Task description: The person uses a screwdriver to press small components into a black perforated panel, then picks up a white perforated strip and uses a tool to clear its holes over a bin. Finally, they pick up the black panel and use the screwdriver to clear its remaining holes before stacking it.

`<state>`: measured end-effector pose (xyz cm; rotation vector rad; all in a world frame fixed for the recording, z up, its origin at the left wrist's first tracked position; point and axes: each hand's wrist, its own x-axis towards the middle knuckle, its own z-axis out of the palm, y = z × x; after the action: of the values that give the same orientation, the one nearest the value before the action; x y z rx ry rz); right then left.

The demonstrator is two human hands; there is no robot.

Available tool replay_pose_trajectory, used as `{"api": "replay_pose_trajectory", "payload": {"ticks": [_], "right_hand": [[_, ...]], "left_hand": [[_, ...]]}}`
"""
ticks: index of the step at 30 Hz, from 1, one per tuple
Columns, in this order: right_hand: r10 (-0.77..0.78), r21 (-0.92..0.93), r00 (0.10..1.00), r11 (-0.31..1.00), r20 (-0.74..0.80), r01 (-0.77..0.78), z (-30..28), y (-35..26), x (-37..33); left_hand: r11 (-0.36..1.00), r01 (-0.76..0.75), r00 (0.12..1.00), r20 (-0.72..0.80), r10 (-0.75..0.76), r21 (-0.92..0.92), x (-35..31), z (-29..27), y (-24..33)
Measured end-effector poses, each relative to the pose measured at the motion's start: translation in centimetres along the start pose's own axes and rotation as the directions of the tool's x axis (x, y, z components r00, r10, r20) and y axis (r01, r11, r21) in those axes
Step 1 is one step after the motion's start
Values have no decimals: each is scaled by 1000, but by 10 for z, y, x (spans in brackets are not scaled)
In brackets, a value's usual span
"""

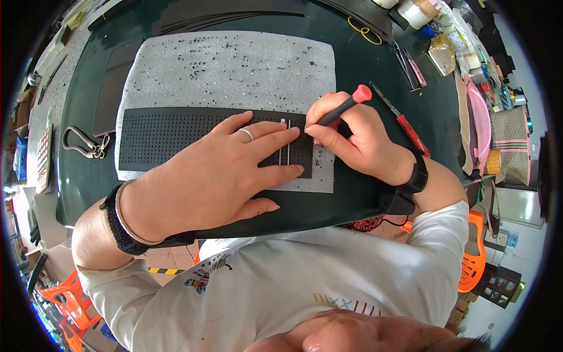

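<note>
A black perforated sheet [170,136] lies on a white foam pad [246,64] strewn with small black bits. My left hand [217,161] rests flat across the sheet, fingers spread, its fingertips pressing near two thin pale metal strips [288,149] that run across the holes. Between the fingers of my right hand [366,141] is a small screwdriver [340,110] with a black handle and red end cap. It slants down toward the sheet's right end, close to my left fingertips. My fingers hide its tip.
On the dark green table [363,64], a red-handled knife [410,134] lies to the right, with tweezers [404,64] beyond it. A grey strap with a clip [87,144] is at left beside a dark flat panel [114,88]. Tape rolls and clutter crowd the far right.
</note>
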<state>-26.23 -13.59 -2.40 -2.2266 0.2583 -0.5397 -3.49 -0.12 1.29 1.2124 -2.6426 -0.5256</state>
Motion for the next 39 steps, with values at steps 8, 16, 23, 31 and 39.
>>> {"api": "replay_pose_trajectory", "payload": {"ticks": [8,16,23,31,39], "right_hand": [[-70,-48,996,996,56,73,2,4,4],[-43,-31,999,999,-14,42,4,2,3],[-12,-32,1000,999,-5,12,6,1,5],[75,-6,997,997,-16,-75,6,-1,7],[77,1,996,997,-54,-78,3,4,4]], "left_hand": [[1000,-6,1000,-15,6,26,0,0,0],[1000,0,1000,-24,1,30,-1,3,-2],[999,-7,999,-41,9,32,-2,3,-4],[999,-14,998,-54,16,36,-3,2,-6],[999,-12,999,-50,15,41,3,3,-3]]}}
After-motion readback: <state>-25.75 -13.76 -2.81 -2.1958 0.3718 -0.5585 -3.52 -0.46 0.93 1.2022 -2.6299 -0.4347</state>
